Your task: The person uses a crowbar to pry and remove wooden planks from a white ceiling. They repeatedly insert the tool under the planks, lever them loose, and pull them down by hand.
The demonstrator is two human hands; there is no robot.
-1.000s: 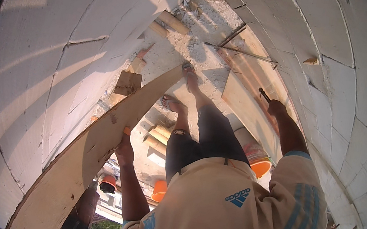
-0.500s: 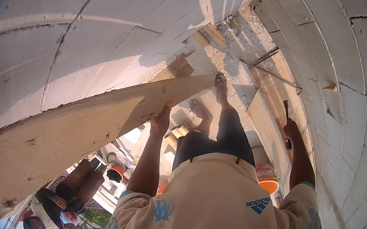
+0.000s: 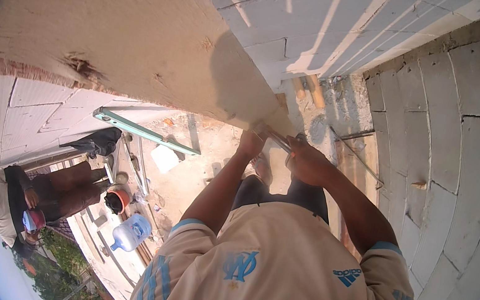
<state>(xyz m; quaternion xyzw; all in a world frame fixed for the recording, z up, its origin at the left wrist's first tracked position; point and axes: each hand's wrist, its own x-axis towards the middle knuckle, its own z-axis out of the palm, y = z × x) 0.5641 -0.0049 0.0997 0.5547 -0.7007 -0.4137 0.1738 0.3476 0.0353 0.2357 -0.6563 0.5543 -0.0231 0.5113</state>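
A wide plywood board [image 3: 152,29] runs from the upper left down to the middle, its narrowing far end beside my hands. My left hand [image 3: 252,143] is closed at the board's lower edge near that end. My right hand [image 3: 308,163] is closed around the handle of a hammer [image 3: 280,139], whose shaft points left toward my left hand. The hammer's head is hard to make out beside the left fingers. Below the hands, part of a foot in a sandal shows on the floor.
White block walls [image 3: 337,14] rise ahead and at right [image 3: 465,154]. A pale green spirit level [image 3: 145,132], an orange bucket [image 3: 117,200] and a clear blue water jug [image 3: 131,233] are at left. Another person [image 3: 12,202] is at far left. Metal bars [image 3: 350,145] lie at right.
My right hand has brought the hammer in from the far right to beside my left hand. The board has swung across the view, and my view has turned toward the left.
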